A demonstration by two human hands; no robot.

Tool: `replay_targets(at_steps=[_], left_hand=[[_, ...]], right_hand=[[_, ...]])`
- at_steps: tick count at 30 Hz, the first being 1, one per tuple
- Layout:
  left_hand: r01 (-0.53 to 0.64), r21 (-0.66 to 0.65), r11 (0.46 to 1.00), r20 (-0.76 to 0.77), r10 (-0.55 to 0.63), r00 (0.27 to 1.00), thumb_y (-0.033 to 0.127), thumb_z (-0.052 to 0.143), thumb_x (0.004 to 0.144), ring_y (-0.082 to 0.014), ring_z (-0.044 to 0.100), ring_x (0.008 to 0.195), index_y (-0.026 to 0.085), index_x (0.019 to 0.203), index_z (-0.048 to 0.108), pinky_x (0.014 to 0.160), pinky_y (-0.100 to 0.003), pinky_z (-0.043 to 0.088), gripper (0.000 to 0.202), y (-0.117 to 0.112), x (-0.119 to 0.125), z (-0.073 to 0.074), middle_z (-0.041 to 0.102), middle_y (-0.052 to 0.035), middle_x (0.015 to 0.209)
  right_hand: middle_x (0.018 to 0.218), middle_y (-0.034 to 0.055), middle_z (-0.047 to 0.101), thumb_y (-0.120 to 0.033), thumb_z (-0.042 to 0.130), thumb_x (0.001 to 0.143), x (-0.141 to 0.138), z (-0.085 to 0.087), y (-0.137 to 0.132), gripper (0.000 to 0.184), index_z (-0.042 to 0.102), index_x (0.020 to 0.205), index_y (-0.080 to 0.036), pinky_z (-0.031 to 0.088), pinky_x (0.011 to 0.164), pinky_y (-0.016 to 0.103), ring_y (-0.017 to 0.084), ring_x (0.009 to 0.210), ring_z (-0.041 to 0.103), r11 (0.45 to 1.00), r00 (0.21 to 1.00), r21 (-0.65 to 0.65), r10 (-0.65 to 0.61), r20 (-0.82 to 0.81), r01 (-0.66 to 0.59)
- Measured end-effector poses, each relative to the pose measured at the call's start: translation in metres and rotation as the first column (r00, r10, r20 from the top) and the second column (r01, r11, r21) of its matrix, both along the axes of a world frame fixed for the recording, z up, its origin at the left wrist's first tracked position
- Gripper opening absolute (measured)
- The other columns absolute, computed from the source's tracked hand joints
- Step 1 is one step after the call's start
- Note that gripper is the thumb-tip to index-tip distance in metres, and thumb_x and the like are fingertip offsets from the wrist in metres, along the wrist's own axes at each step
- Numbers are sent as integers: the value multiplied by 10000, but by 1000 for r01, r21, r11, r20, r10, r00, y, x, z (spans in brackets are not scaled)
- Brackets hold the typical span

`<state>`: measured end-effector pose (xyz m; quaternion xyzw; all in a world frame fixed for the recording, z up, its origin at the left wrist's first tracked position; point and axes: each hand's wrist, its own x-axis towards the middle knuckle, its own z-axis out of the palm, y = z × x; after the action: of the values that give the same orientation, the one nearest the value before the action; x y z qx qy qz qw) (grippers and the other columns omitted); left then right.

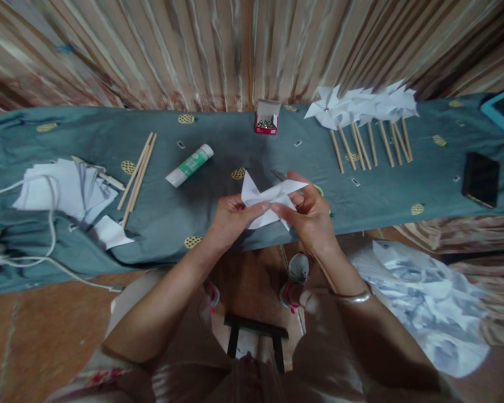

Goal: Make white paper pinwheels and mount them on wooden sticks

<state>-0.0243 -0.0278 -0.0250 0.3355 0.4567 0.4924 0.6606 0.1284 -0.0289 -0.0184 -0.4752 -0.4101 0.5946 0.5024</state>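
Observation:
Between both hands, above the table's front edge, is a white paper pinwheel (264, 197) with folded, pointed blades. My left hand (235, 217) pinches its left side, the thumb pressed near the centre. My right hand (308, 211) grips the right side, its thumb also close to the middle. Whether a pin sits at the centre cannot be made out under the thumbs. Just beyond the right fingers lies a thin pointed tool (279, 175), partly hidden. A glue stick (190, 165) with a green label lies to the left of the hands.
At the back stands an open red box (266, 124) of small metal pins. Finished pinwheels on sticks (363, 106) lie at right, near a phone (481, 179). Wooden sticks (138, 173), paper sheets (54, 190) and a white cable (51, 224) lie left. A bag of paper pieces (428, 308) sits below right.

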Motion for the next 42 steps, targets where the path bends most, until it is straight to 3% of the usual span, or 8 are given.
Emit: replay_targets(at_steps=[6, 13, 20, 25, 42], left_hand=[[-24, 5, 1000, -35, 24, 999, 421, 901, 492, -94, 551, 561, 156, 662, 745, 529, -209, 407, 351, 1, 1, -3, 698, 6, 644], [-41, 27, 999, -43, 42, 998, 394, 891, 527, -99, 571, 588, 161, 701, 754, 569, -216, 438, 321, 0, 3, -4, 714, 5, 677], [-62, 67, 996, -68, 66, 996, 403, 886, 545, -121, 599, 608, 166, 721, 757, 601, -241, 479, 322, 0, 3, -3, 727, -4, 701], [-50, 70, 996, -101, 57, 993, 407, 872, 565, -122, 594, 604, 164, 719, 754, 594, -238, 468, 311, 0, 2, -3, 712, 0, 679], [-59, 75, 995, -77, 65, 995, 373, 871, 570, -103, 564, 583, 174, 695, 747, 583, -228, 454, 266, 0, 3, -3, 703, 13, 670]], right_hand=[[893, -1, 758, -433, 893, 579, 1, -3, 0, 829, 513, 1296, -265, 597, 740, 338, 199, 810, 719, 1000, 999, 5, 16, 28, -16], [861, -11, 762, -409, 917, 537, 2, -3, 1, 837, 522, 1257, -244, 598, 707, 323, 181, 751, 710, 1000, 1000, 7, -17, 11, 17], [949, -2, 764, -392, 905, 573, -1, -2, 1, 761, 523, 1221, -273, 600, 783, 345, 207, 862, 727, 1000, 1000, 0, -18, -11, 18], [904, -21, 761, -378, 909, 561, -2, -1, 2, 725, 531, 1171, -275, 596, 718, 315, 187, 785, 719, 999, 999, -29, -19, -30, 18], [880, -15, 767, -432, 919, 516, -2, -3, 3, 736, 548, 1131, -273, 598, 781, 368, 208, 816, 729, 1000, 998, -10, -18, -57, 17]])
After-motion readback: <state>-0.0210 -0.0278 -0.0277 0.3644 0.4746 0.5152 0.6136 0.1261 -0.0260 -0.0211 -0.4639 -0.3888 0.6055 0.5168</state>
